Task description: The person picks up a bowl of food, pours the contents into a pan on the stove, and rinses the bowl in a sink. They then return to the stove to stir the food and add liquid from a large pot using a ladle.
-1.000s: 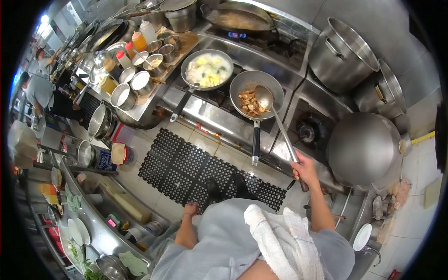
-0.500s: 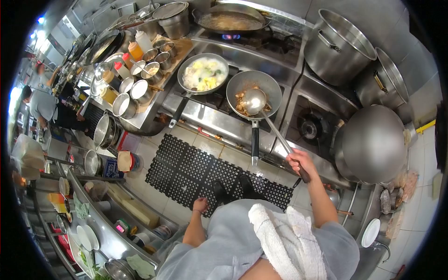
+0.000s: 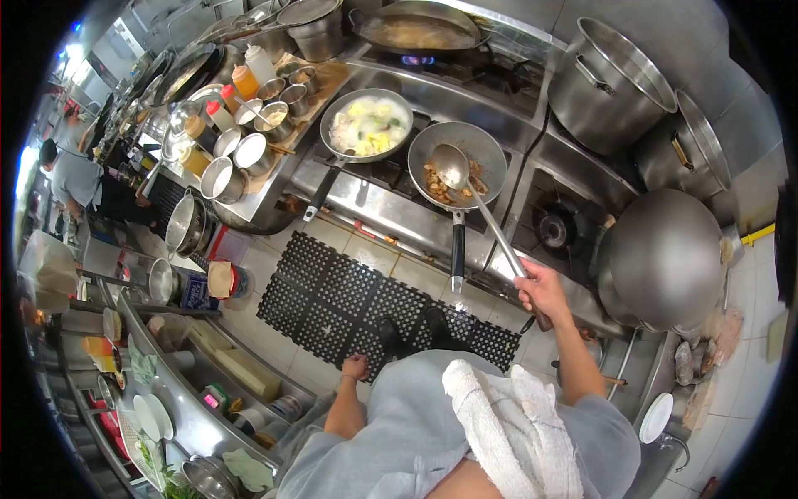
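Observation:
My right hand (image 3: 542, 295) is wrapped round the dark handle of a long metal ladle (image 3: 453, 168). Its bowl rests in the right-hand frying pan (image 3: 490, 150), among small browned pieces of food (image 3: 436, 185). That pan's black handle points toward me, and no hand is on it. On the burner to its left, a second frying pan (image 3: 331, 111) holds whitish liquid with yellow and green pieces (image 3: 374, 129). Low by my side hangs my left hand (image 3: 355, 367), fingers curled in and nothing visible in them.
A wide wok (image 3: 420, 33) of liquid sits at the back near a blue flame. Tall pots (image 3: 611, 87) and an upturned wok (image 3: 669, 258) stand right. Squeeze bottles (image 3: 245, 81) and metal containers crowd the left counter. Another person (image 3: 79, 179) stands far left. A black mat (image 3: 320, 303) covers the floor.
The ladle's bowl has shifted slightly up and left within the right pan, and its underside pieces show differently. My right hand has moved slightly; my left stays low.

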`<action>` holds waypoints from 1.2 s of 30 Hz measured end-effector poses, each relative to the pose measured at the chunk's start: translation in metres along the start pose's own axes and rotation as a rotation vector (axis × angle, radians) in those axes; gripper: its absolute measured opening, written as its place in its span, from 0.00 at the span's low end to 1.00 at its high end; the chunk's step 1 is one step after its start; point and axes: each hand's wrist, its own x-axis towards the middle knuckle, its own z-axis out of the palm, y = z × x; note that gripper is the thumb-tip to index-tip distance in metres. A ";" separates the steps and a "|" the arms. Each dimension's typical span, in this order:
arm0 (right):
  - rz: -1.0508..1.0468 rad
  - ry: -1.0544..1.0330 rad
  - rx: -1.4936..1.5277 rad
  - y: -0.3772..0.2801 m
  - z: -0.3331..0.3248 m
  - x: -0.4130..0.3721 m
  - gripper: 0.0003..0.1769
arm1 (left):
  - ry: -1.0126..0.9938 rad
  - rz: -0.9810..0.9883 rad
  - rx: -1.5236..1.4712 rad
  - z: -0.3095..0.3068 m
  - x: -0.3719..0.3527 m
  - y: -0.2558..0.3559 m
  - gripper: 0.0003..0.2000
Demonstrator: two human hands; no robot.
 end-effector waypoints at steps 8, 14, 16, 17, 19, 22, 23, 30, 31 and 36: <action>-0.299 0.162 -0.560 0.019 0.005 0.030 0.31 | -0.013 0.011 -0.024 -0.003 -0.004 0.024 0.11; -0.387 0.097 -0.667 0.012 -0.020 -0.011 0.32 | 0.027 0.020 -0.138 -0.011 0.000 0.024 0.10; -0.299 0.066 -0.554 0.013 -0.017 -0.013 0.32 | 0.004 0.015 -0.101 -0.016 0.004 0.015 0.10; -0.125 0.038 -0.412 0.004 -0.011 -0.012 0.32 | -0.016 -0.003 -0.082 -0.017 0.005 0.012 0.10; -0.010 -0.005 -0.212 0.004 -0.003 0.004 0.31 | 0.012 -0.032 0.012 -0.013 0.001 0.010 0.10; -0.027 0.092 -0.254 0.004 0.008 0.025 0.31 | 0.005 0.000 0.054 -0.014 0.009 0.008 0.11; -0.112 0.138 -0.324 0.013 0.007 0.034 0.32 | -0.002 0.032 0.027 -0.012 0.010 0.010 0.11; -0.200 0.278 -0.410 0.050 0.021 0.087 0.32 | -0.024 0.069 -0.023 -0.002 -0.007 0.034 0.10; -0.241 0.246 -0.378 0.060 0.018 0.091 0.32 | -0.035 0.059 -0.060 -0.002 -0.010 0.036 0.10; -0.138 0.108 -0.149 0.039 0.007 0.063 0.31 | -0.012 0.035 -0.046 -0.004 -0.002 0.018 0.09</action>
